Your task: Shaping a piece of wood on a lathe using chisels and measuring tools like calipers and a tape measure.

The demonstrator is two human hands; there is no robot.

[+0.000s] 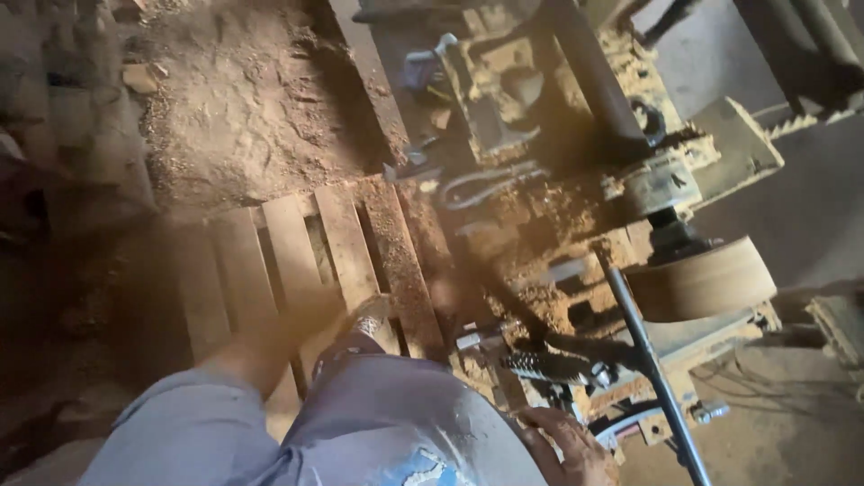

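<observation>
The person's right hand (pixel 565 443) lay at the near edge of the view, fingers spread and flat, resting against the near side of a sawdust-caked woodworking machine (pixel 558 207); its grip was open and held nothing. Just beyond the hand sat a ribbed metal roller (pixel 549 364), and to its right a slim steel rod (pixel 650 360) ran slantwise from the machine's middle down towards the near edge. A thick, dusty round wheel (pixel 706 279) stood to the right of the rod, under a dark upright shaft. The left hand (pixel 310 310) was a motion-blurred shape reaching out over a wooden pallet (pixel 297 252) on the floor, left of the machine; whether its grip was open or closed could not be told. A heap of sawdust (pixel 243 99) lay beyond the pallet, far left.
</observation>
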